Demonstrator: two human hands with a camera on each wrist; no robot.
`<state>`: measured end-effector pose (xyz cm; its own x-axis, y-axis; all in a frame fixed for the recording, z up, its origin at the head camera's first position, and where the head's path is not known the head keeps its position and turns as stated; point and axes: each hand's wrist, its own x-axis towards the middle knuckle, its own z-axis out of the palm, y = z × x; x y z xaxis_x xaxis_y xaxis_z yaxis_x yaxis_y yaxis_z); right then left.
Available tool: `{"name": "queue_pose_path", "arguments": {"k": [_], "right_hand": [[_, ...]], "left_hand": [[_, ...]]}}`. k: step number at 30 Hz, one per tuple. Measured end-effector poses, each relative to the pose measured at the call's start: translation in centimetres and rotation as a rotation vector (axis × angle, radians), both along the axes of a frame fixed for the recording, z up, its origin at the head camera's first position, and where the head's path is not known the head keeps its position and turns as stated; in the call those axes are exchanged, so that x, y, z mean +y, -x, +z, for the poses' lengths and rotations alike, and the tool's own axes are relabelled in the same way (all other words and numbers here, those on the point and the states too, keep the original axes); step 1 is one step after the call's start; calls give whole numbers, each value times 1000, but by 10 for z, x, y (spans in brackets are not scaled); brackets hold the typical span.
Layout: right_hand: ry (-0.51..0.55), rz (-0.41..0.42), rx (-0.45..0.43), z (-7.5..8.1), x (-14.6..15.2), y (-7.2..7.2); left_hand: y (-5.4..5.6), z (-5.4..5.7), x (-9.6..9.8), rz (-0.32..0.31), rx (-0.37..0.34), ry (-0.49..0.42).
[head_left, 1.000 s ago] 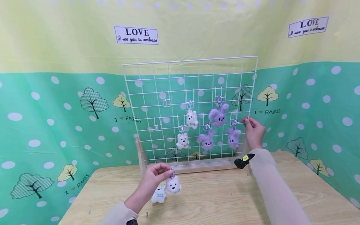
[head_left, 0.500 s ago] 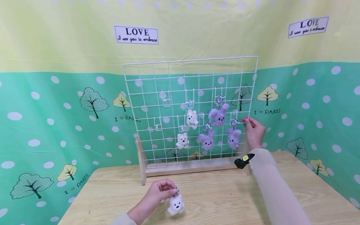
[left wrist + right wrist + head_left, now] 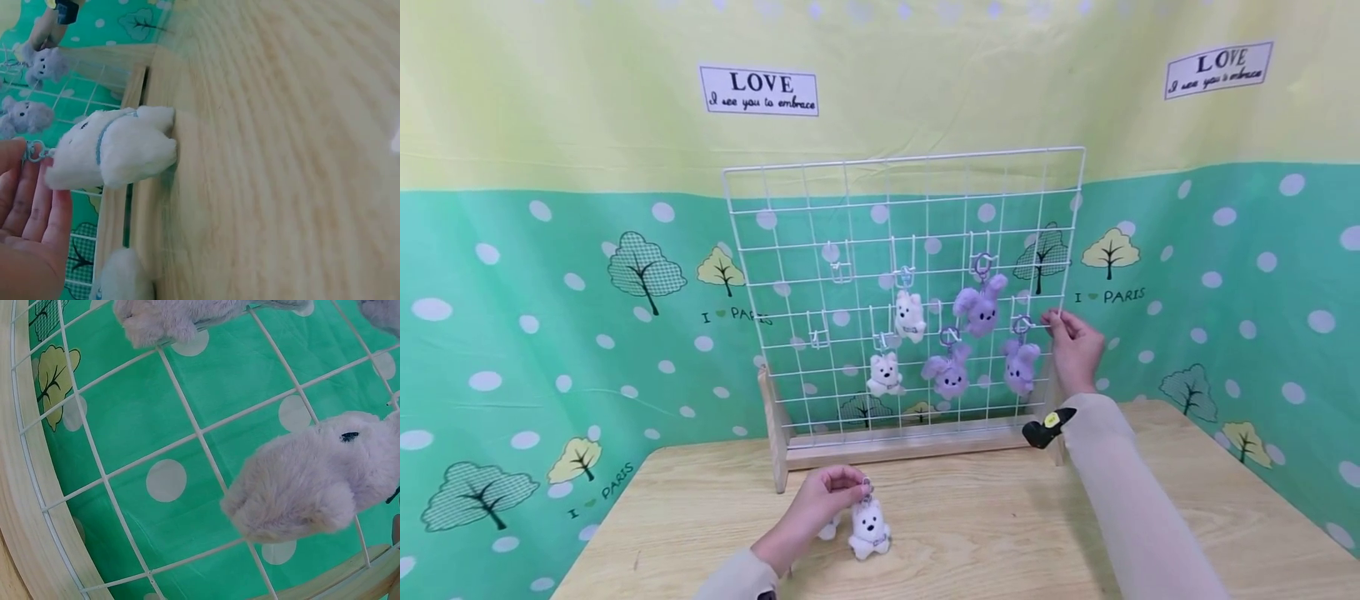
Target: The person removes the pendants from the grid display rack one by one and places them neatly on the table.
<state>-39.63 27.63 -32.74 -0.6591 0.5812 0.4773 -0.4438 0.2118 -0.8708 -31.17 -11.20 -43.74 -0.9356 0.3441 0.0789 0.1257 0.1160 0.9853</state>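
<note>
My left hand (image 3: 820, 504) pinches the metal ring of a white plush dog keychain (image 3: 870, 529) above the tabletop. In the left wrist view the dog (image 3: 134, 144) hangs from the fingertips, its feet close to the wood; whether they touch is unclear. A second white plush keychain (image 3: 830, 529) is mostly hidden behind that hand. My right hand (image 3: 1075, 350) grips the right edge of the white wire grid rack (image 3: 902, 159). On its hooks hang two white plush dogs (image 3: 910, 317) and three purple plush bunnies (image 3: 981, 308); one bunny (image 3: 300, 481) fills much of the right wrist view.
Two hooks on the rack's left side, an upper hook (image 3: 841, 271) and a lower hook (image 3: 818, 337), carry nothing. The rack stands on a wooden base (image 3: 902, 444) on a wooden table (image 3: 970, 533). A green and yellow printed curtain (image 3: 550, 317) hangs behind.
My left hand has shifted down and right with the plush dog, then slightly up, uncovering the base's left foot. The dog has swung more upright. My right hand keeps its place on the rack.
</note>
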Motion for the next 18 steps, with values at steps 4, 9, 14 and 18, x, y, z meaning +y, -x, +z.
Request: {"name": "queue_pose_path", "arguments": {"k": [4,9,14,18], "right_hand": [[0,1,-3,0,0,1],[-1,3,0,0,0,1],[-4,-1,8,-1,0,0],[-2,0,7,0,0,0]], "left_hand": [[5,2,4,36,23,53],[10,2,6,67,26,91],[15,0,9,77,19,93],[18,-1,10,83,36,77]]}}
